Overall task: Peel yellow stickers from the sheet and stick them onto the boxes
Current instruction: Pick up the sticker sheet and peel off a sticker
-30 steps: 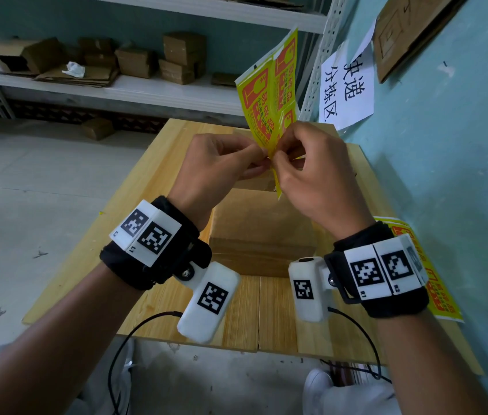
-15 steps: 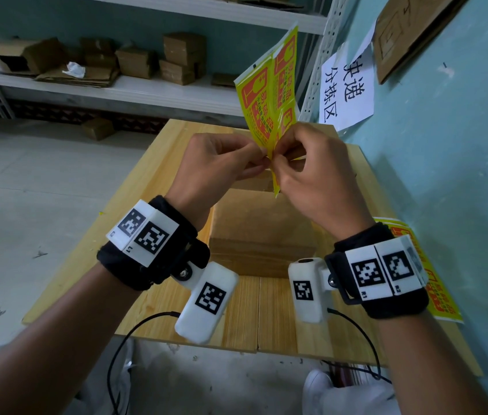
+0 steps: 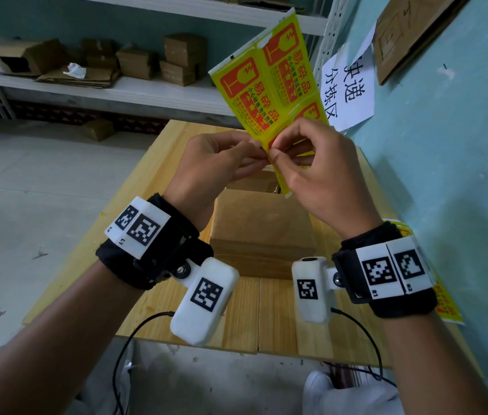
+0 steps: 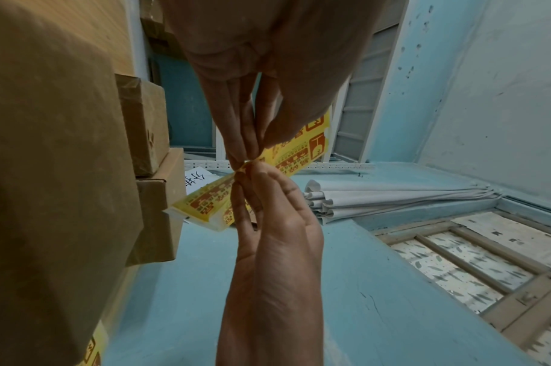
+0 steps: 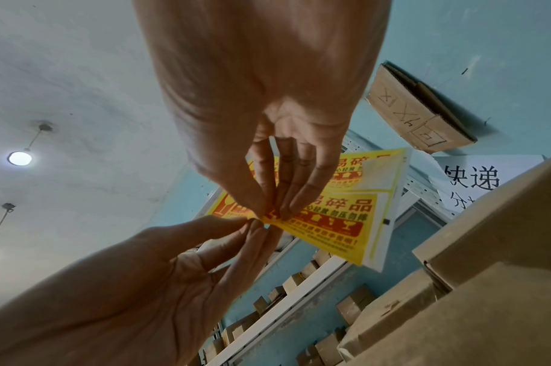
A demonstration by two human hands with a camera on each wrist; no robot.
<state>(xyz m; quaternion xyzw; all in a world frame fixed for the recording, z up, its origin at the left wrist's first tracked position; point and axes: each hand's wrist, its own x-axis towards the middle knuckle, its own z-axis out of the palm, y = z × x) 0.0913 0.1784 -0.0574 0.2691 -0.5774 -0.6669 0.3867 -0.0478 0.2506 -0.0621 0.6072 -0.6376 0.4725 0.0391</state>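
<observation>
Currently both hands up over the table (image 3: 153, 205), together at one corner of the sticker sheet (image 3: 269, 82). Left hand (image 3: 212, 166) and right hand (image 3: 317, 175) each pinching that yellow corner, fingertips nearly touching. Best to split sticker from backing slowly, at a shallow angle, keeping backing taut; tearing likely otherwise. Box (image 3: 262, 232) directly below, top face bare. Second sheet (image 3: 443, 304) at table's right edge. Nothing blocking the path down.
</observation>
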